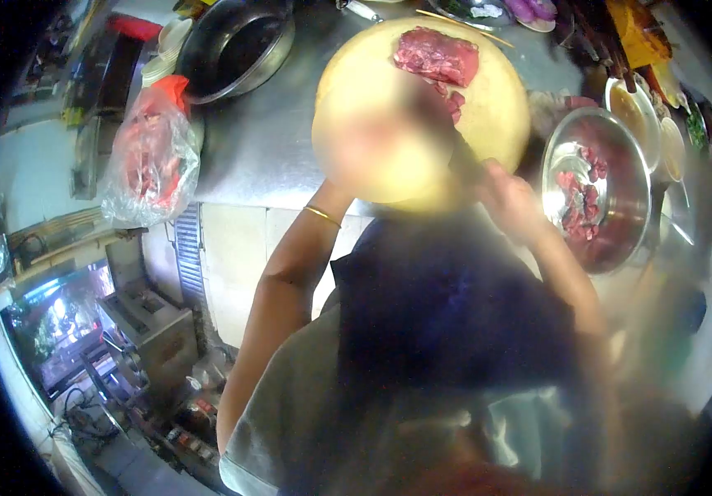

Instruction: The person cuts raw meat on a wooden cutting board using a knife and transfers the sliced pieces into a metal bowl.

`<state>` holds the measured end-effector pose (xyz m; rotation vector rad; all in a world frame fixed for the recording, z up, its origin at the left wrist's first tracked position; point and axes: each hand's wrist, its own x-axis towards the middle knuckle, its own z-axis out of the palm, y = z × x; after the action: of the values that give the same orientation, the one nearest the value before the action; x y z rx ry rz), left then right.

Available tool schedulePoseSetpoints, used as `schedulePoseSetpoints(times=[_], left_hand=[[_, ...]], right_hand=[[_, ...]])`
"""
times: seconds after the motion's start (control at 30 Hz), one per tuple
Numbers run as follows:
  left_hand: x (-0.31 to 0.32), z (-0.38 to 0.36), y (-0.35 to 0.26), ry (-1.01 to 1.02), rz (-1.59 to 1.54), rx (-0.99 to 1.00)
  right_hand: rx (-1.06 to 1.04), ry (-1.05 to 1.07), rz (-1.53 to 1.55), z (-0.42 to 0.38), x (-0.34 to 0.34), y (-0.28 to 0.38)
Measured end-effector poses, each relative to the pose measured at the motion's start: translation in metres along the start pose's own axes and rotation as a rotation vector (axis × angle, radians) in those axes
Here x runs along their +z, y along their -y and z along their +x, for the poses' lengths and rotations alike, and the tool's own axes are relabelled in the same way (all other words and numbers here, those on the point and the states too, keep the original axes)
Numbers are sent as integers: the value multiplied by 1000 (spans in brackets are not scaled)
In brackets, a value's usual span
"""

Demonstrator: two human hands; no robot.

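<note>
A round, pale chopping board (496, 107) lies on the metal counter. On its far part rests a block of raw red meat (437, 56), with smaller cut meat pieces (452, 101) just in front of it. My right hand (509, 201) is closed around the handle of a kitchen knife (440, 116). Its dark, blurred blade slants over the board toward the cut pieces. My left hand (364, 149) is over the left part of the board, below the blade. A blurred patch covers its fingers, so their pose is hidden.
To the right stands a steel bowl (633, 211) containing cut meat pieces (581, 202). A plastic bag of meat (153, 157) hangs over the counter's front edge at left, near a large black pan (269, 62). Chopsticks (463, 27) lie behind the board.
</note>
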<state>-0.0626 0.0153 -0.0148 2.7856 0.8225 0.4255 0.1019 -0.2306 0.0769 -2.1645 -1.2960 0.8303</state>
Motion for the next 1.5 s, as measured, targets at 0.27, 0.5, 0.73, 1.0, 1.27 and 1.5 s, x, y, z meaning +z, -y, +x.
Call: schedulePoseSetpoints(times=[0.27, 0.5, 0.73, 1.0, 1.27, 1.5], left_hand=[[-21, 2, -12, -95, -108, -35], [3, 19, -8, 55, -99, -6], [2, 13, -3, 13, -168, 51], [0, -4, 1, -119, -158, 33], [3, -1, 6, -47, -127, 35], [-6, -7, 2, -163, -185, 71]], right_hand=[[9, 4, -165, 8, 4, 8], [-97, 8, -290, 13, 13, 17], [-74, 48, -311, 81, 34, 17], [-15, 42, -320, 19, 14, 20], [-97, 43, -257, 33, 33, 33], [-90, 15, -184, 67, 44, 16]])
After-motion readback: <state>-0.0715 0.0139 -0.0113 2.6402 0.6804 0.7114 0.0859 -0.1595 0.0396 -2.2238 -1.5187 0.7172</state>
